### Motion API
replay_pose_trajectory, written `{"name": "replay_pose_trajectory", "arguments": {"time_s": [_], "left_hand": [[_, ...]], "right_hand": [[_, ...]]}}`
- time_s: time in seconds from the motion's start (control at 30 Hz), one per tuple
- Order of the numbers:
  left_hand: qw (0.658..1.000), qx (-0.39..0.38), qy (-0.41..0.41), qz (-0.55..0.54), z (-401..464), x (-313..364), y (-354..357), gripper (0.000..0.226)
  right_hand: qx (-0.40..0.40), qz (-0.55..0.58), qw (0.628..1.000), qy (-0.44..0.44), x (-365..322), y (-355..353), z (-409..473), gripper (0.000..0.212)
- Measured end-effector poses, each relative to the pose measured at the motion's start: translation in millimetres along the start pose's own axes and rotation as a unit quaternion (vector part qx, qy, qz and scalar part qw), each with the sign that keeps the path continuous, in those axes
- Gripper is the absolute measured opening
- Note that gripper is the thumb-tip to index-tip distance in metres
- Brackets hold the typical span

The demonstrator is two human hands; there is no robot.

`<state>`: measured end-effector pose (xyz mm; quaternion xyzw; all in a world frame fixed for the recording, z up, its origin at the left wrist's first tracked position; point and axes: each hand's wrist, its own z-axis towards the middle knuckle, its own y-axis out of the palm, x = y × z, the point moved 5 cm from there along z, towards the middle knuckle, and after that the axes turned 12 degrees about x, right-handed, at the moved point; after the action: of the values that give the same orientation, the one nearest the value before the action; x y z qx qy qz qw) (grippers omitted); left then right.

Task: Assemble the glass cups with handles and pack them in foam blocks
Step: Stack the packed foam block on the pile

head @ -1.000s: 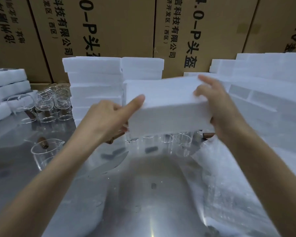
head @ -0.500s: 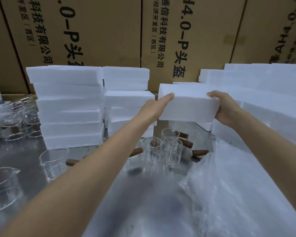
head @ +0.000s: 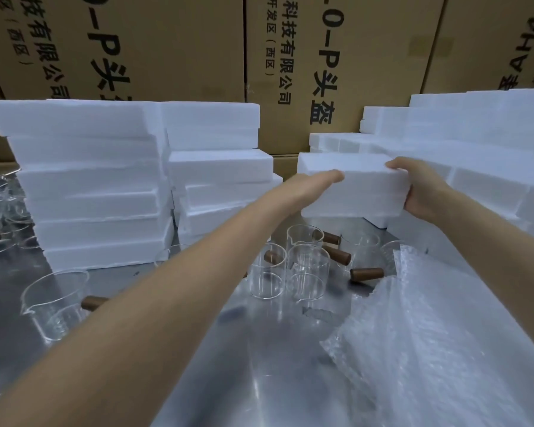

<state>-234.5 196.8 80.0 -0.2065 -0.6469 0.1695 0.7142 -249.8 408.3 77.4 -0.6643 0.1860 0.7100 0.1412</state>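
Since 1 s ago, both hands have carried the foam block (head: 349, 186) away from the body to the rear right, above the glass cups (head: 307, 266). Left hand (head: 309, 188) presses flat, fingers straight, against its left end; right hand (head: 420, 189) grips its right end, thumb on top. Bubble wrap (head: 429, 334) lies near right on the metal table (head: 228, 380).

Foam stacks (head: 87, 186) left, cartons (head: 179, 47) behind; cups (head: 305, 266) on table (head: 259, 380) centre; bubble wrap (head: 438, 349) right.
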Motion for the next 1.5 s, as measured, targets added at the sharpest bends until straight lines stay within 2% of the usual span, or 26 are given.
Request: {"name": "replay_pose_trajectory", "arguments": {"time_s": [0.1, 0.2, 0.27, 0.43, 0.57, 0.73, 0.83, 0.9, 0.97, 1.03, 1.07, 1.1, 1.17, 1.2, 1.3, 1.37, 1.5], "left_hand": [[0.999, -0.023, -0.03, 0.016, 10.6, -14.6, 6.9, 0.061], [0.997, 0.005, -0.006, 0.071, 17.8, -14.6, -0.9, 0.041], [0.997, 0.005, 0.0, 0.083, 20.0, -11.7, -4.1, 0.035], [0.998, 0.01, -0.011, 0.065, 24.0, -14.2, 2.5, 0.034], [0.998, 0.009, -0.021, 0.056, 25.1, -21.8, 12.5, 0.049], [0.986, -0.021, -0.036, 0.16, 23.8, -33.6, 21.2, 0.05], [0.979, -0.021, -0.025, 0.202, 24.6, -33.5, 22.6, 0.046], [0.977, -0.017, -0.023, 0.212, 24.2, -33.3, 22.5, 0.044], [0.975, -0.013, -0.017, 0.22, 23.6, -34.4, 23.0, 0.041], [0.974, -0.012, -0.002, 0.228, 23.7, -35.4, 24.3, 0.036], [0.973, -0.008, 0.007, 0.232, 23.1, -35.7, 24.4, 0.033], [0.971, -0.004, 0.016, 0.237, 22.2, -35.7, 24.2, 0.03], [0.969, 0.006, 0.026, 0.244, 19.7, -35.9, 23.5, 0.025], [0.969, 0.011, 0.026, 0.247, 18.6, -36.2, 23.1, 0.025], [0.966, 0.021, 0.023, 0.258, 16.8, -39.2, 23.8, 0.016], [0.964, 0.028, 0.022, 0.262, 17.0, -41.8, 23.6, 0.019], [0.965, 0.022, 0.034, 0.259, 16.6, -45.3, 26.8, 0.019]], "right_hand": [[0.003, -0.038, 0.999, 0.015, 12.5, 5.6, 1.9, 0.02], [-0.005, -0.031, 0.999, 0.028, 19.6, 13.4, 3.4, 0.02], [-0.004, -0.023, 1.0, 0.021, 18.4, 17.3, 6.3, 0.023], [0.016, -0.019, 1.0, 0.011, 14.8, 20.4, 14.2, 0.018], [0.022, -0.046, 0.999, 0.018, 24.4, 20.9, 19.7, 0.017], [0.022, -0.108, 0.993, 0.039, 46.0, 22.1, 21.7, 0.008], [0.017, -0.178, 0.984, 0.009, 53.5, 22.5, 26.8, 0.013], [0.019, -0.318, 0.946, -0.058, 47.5, 24.2, 28.4, 0.018], [0.044, -0.48, 0.862, -0.159, 36.3, 28.4, 29.0, 0.027], [0.081, -0.543, 0.78, -0.299, 14.1, 40.2, 16.6, 0.039], [0.063, -0.537, 0.762, -0.357, 5.0, 49.0, 7.4, 0.037], [0.012, -0.534, 0.753, -0.383, 0.2, 58.6, -0.7, 0.033], [-0.101, -0.578, 0.725, -0.361, 5.4, 73.9, -10.5, 0.038], [-0.12, -0.605, 0.705, -0.35, 9.9, 77.2, -12.9, 0.041], [-0.068, -0.622, 0.668, -0.403, 16.5, 79.0, -13.8, 0.039], [-0.038, -0.62, 0.654, -0.431, 21.9, 81.1, -9.6, 0.037], [-0.022, -0.649, 0.64, -0.411, 26.7, 93.9, 7.1, 0.04]]}}
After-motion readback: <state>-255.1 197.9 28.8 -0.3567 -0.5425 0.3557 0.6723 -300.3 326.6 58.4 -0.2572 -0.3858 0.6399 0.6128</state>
